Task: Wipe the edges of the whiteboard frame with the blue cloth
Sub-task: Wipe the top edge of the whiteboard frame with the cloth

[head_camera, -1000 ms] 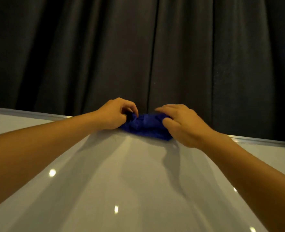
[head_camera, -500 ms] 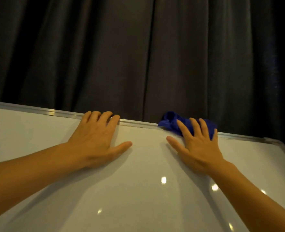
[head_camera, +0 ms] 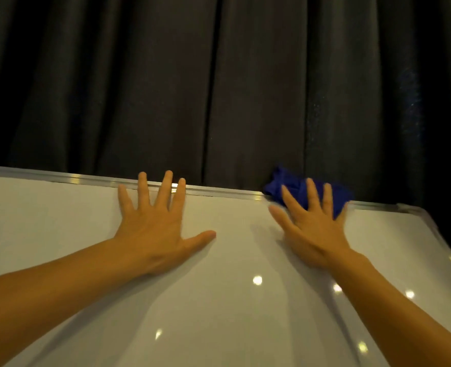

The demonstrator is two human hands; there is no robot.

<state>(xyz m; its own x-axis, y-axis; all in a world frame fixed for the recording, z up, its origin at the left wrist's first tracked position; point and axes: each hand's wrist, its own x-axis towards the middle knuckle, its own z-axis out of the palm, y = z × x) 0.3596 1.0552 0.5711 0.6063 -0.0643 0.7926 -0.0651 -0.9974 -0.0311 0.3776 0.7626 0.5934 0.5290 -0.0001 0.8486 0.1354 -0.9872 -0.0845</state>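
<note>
One long top edge of the whiteboard (head_camera: 219,300) frame (head_camera: 227,192) is being wiped, and the right corner and side look left to do. The left hand (head_camera: 155,231) lies flat and open, holding nothing. The right hand (head_camera: 312,229) presses spread fingers on the blue cloth (head_camera: 296,187), which sits on the top edge under the fingertips.

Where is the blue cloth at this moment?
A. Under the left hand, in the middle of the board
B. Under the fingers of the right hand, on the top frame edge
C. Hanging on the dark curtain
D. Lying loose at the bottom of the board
B: the blue cloth lies on the top frame edge, pressed under the spread right hand.
</note>
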